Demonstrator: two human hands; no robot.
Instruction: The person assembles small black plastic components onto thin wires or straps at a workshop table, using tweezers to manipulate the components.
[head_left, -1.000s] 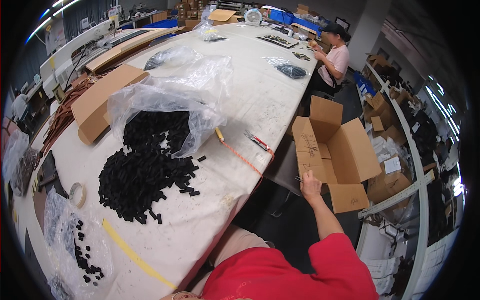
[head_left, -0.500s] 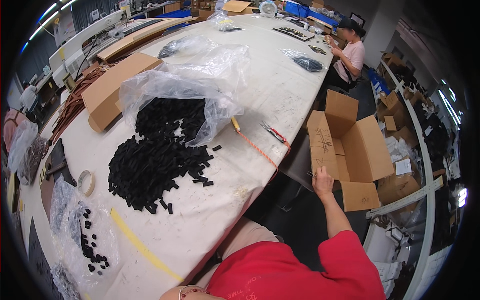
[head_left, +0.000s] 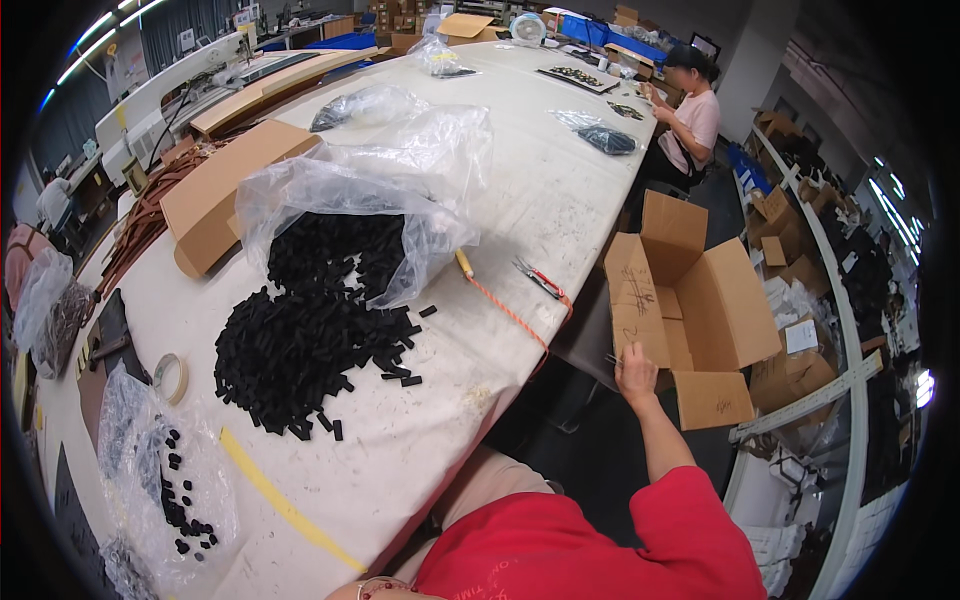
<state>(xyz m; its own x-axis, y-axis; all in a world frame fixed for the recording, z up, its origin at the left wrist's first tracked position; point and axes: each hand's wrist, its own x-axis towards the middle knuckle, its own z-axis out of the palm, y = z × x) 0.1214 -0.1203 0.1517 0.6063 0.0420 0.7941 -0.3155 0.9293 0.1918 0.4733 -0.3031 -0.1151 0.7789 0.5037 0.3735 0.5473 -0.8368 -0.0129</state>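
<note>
At the right, my right hand (head_left: 636, 374) is closed around tweezers (head_left: 612, 358); only their thin metal tips show past my fingers. The hand is beside the near edge of an open cardboard box (head_left: 728, 305), close to its left flap. Whether it touches the flap I cannot tell. My left hand is out of view. On the table (head_left: 420, 450) lies a large heap of short black pieces (head_left: 290, 365), spilling from a clear plastic bag (head_left: 440, 215). Red-handled snips (head_left: 541, 279) and a yellow-handled tool (head_left: 464, 263) with an orange cord lie right of the heap.
A tape roll (head_left: 171, 379) and a plastic sheet (head_left: 130, 455) with small black bits lie at the left. A folded carton (head_left: 235, 190) is behind the heap. One person (head_left: 694, 125) sits at the table's far right edge. Loaded shelving (head_left: 850, 330) stands at the right.
My right hand has shifted slightly left and down in the picture, still holding the tweezers. The whole view has shifted a little; the things on the table lie as before.
</note>
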